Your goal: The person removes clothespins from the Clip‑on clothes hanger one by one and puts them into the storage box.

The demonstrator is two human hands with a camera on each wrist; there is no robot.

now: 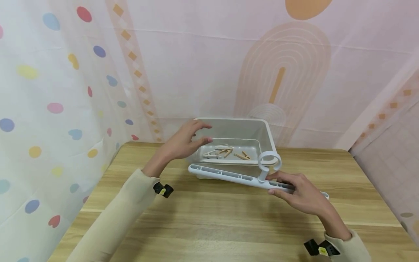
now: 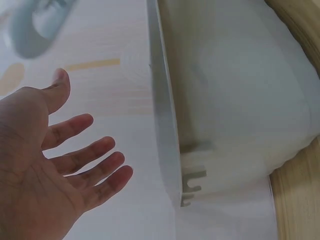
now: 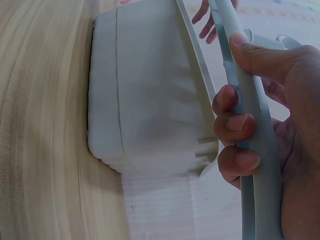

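Observation:
My right hand (image 1: 302, 193) grips a white slotted hanger bar (image 1: 226, 176) with a ring-shaped hook (image 1: 262, 160). The bar is held across the near side of a grey-white plastic bin (image 1: 235, 127). In the right wrist view, curled fingers and the thumb wrap round the bar. My left hand (image 1: 183, 142) hovers at the bin's left rim, fingers spread, nothing in it; the left wrist view shows its bare palm. Inside the bin lie several clothespins (image 1: 226, 152), some whitish, some tan.
The bin stands at the back of a wooden table (image 1: 209, 225), near a patterned curtain (image 1: 203, 72). Another curtain with coloured dots (image 1: 49, 145) hangs along the left side. Black straps (image 1: 163, 190) sit at both wrists.

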